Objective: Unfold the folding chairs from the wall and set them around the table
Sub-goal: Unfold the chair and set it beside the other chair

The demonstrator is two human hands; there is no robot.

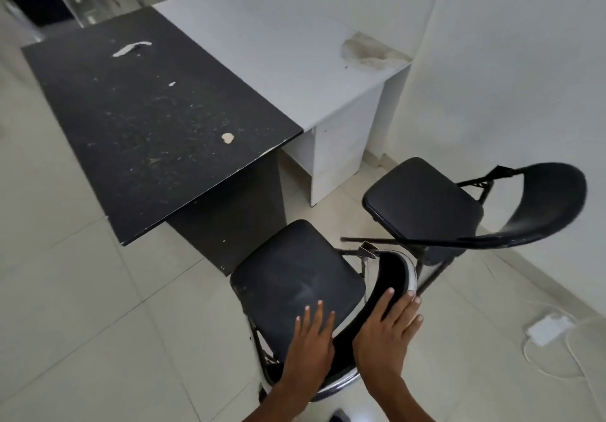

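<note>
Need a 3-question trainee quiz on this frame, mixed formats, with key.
1. True or false: the left hand lies flat on the near chair's seat.
2. The right hand rests on the near chair's: A) backrest B) leg C) seat.
3. Fill in: the far chair stands by the end of the ____ desk.

Key: 1 true; 2 A; 3 white.

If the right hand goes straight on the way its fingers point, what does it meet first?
Probably the metal frame of the second black folding chair, just past the near chair's curved backrest that the right hand rests on; depth is unclear.
</note>
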